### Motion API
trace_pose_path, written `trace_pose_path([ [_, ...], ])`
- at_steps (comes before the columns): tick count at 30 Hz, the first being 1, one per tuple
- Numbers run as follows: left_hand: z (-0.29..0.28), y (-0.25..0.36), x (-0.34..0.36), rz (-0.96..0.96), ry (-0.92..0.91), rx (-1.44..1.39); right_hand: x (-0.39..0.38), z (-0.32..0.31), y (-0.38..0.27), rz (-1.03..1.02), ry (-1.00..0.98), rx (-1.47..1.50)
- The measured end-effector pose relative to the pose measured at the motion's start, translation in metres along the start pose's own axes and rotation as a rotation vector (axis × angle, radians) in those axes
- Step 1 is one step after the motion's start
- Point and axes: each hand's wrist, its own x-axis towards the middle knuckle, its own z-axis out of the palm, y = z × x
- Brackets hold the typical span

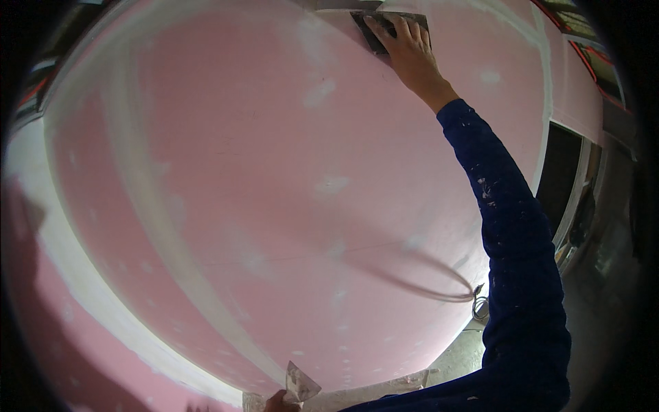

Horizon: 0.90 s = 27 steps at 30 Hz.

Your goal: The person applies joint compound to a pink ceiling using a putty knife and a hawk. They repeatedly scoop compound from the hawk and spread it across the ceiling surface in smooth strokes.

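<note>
Right hand [406, 47] is gripping dark flat tool [370, 40] between itself and pink wall [233, 130]. Well below, left hand [279, 402] is gripping putty knife [301, 386], jutting above it. Likely risk: uneven pressure tilting tool, its edge gouging wall.

Building interior at the wall-finishing stage: pink board wall [240, 151] with a pale filled seam [141, 172] at nine o'clock and a filler patch [332, 184] near centre; dark opening [559, 168] at three o'clock; bare, grey floor [458, 358] at five.
</note>
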Motion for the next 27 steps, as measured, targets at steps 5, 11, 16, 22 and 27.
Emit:
trace_pose_path([
  [5, 0.016, 0.000, -0.007, -0.025, -0.079, -0.064, 0.012, -0.009, 0.002, 0.000, -0.075, 0.054],
  [11, 0.019, 0.014, -0.001, 0.014, -0.050, 0.018, 0.008, -0.034, 0.007, -0.007, -0.325, 0.060],
  [16, 0.009, 0.042, 0.003, -0.025, -0.082, -0.022, -0.003, -0.037, -0.013, -0.049, -0.070, -0.059],
  [22, 0.005, 0.053, -0.009, -0.084, -0.100, -0.064, 0.024, -0.007, -0.024, 0.068, -0.081, 0.014],
  [27, 0.015, 0.013, -0.015, -0.042, -0.020, -0.004, 0.026, 0.000, -0.028, 0.093, -0.114, 0.084],
])
